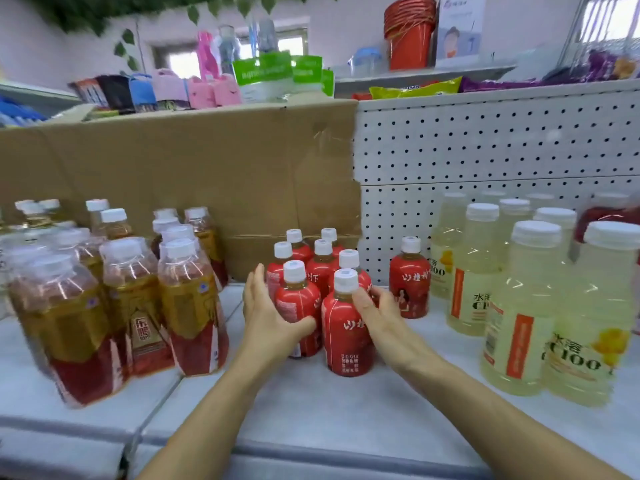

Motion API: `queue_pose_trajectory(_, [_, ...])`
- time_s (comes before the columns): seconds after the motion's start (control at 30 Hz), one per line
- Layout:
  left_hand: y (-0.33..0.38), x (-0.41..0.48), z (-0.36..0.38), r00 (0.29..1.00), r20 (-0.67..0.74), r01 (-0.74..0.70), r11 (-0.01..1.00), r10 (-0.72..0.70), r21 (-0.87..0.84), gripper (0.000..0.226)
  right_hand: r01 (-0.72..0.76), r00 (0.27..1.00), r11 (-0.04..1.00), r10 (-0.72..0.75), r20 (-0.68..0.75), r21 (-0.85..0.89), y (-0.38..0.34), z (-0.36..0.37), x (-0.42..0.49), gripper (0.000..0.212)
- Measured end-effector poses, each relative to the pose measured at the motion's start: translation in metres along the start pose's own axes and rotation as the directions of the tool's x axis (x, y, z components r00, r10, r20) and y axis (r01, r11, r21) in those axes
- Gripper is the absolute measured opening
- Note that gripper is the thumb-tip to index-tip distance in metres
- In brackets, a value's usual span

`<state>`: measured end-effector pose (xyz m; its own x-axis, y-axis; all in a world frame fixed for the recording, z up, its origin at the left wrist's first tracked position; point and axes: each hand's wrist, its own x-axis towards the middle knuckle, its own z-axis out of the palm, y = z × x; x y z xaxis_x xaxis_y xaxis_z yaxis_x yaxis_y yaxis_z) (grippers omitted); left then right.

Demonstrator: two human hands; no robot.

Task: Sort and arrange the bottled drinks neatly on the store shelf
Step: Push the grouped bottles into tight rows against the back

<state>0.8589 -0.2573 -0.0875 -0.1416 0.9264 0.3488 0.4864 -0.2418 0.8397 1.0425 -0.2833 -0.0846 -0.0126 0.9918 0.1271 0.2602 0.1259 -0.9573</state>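
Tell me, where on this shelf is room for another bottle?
The bare shelf front before the red bottles is free; so is the narrow patch between them and the pale lemon bottles, before the lone red bottle. Tea packs crowd the left.

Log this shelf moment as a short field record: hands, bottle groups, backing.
left hand: grips red bottle cluster from its left side
right hand: grips the cluster's right side
lone red bottle: upright, apart, right of the cluster
tea bottles: packs in clear wrap, far left
pale yellow bottles: grouped on the right
backing: cardboard left, pegboard right
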Motion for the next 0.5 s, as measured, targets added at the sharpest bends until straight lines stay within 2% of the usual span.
queue_pose_trajectory(0.07, [-0.006,0.01,-0.004,0.995,0.063,0.084,0.985,-0.075,-0.149,0.124,0.03,0.975,0.997,-0.046,-0.219,-0.077,0.0,-0.003,0.012,0.073])
queue_pose_trajectory(0.13, [-0.008,0.014,-0.005,0.981,0.162,0.141,0.96,-0.104,-0.243,0.123,0.046,0.883,0.99,-0.105,-0.457,-0.137,-0.003,-0.012,0.022,0.076])
queue_pose_trajectory(0.17, [-0.008,0.015,-0.004,0.977,0.187,0.149,0.95,-0.099,-0.274,0.122,0.038,0.841,0.991,-0.1,-0.532,-0.127,-0.005,-0.018,0.028,0.075])
queue_pose_trajectory(0.23, [-0.01,0.017,-0.001,0.975,0.204,0.147,0.935,-0.082,-0.322,0.118,-0.069,0.81,0.997,0.037,-0.585,-0.033,-0.005,-0.029,0.047,0.076])
queue_pose_trajectory(0.33, [-0.015,0.019,0.001,0.975,0.215,0.139,0.92,-0.062,-0.365,0.118,-0.163,0.844,0.985,0.173,-0.508,0.064,-0.003,-0.032,0.077,0.083])
queue_pose_trajectory(0.47, [-0.02,0.018,0.002,0.971,0.234,0.144,0.912,-0.054,-0.385,0.123,-0.155,0.945,0.936,0.233,-0.23,0.315,-0.013,-0.026,0.081,0.093])
queue_pose_trajectory(0.5, [-0.021,0.018,0.002,0.969,0.239,0.147,0.91,-0.054,-0.389,0.121,-0.145,0.965,0.899,0.221,-0.143,0.414,-0.016,-0.025,0.078,0.067])
